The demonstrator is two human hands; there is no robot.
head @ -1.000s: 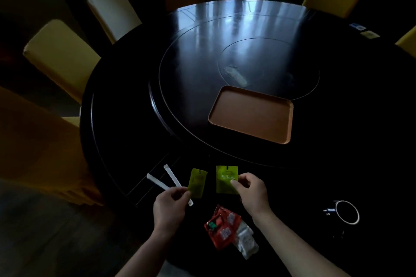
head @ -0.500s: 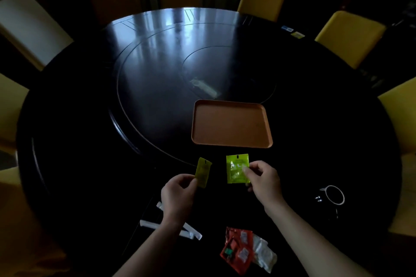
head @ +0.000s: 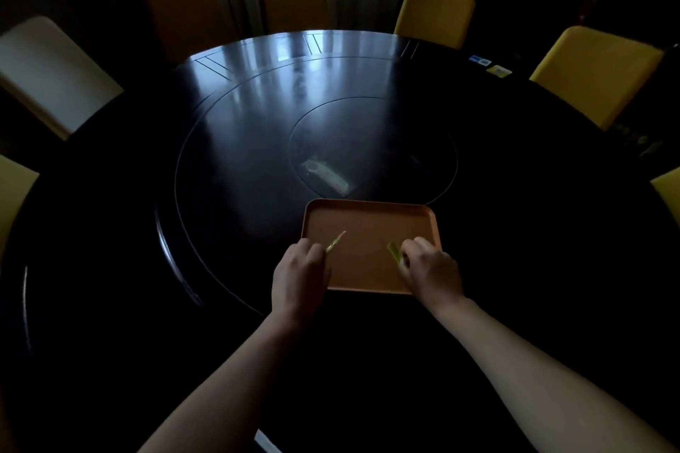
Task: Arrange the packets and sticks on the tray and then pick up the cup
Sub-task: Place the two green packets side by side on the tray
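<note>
An orange tray (head: 368,217) lies on the dark round table in front of me. My left hand (head: 300,268) is over the tray's near left corner, holding a green packet (head: 335,242) that shows edge-on. My right hand (head: 428,270) is over the near right side, gripping a second green packet (head: 394,252), also seen edge-on. Both packets hang just above the tray floor. The sticks, the red packets and the cup are out of view.
The dark round table (head: 257,143) has a raised turntable ring and an inner disc bearing a pale reflection (head: 325,175). Yellow chairs (head: 434,15) stand around it. Small cards (head: 489,66) lie at the far right edge. Curtains hang behind.
Both hands have carried the green packets forward from the table's near edge to over the tray. The view has tilted up, so the sticks, red packets and cup have dropped out of sight.
</note>
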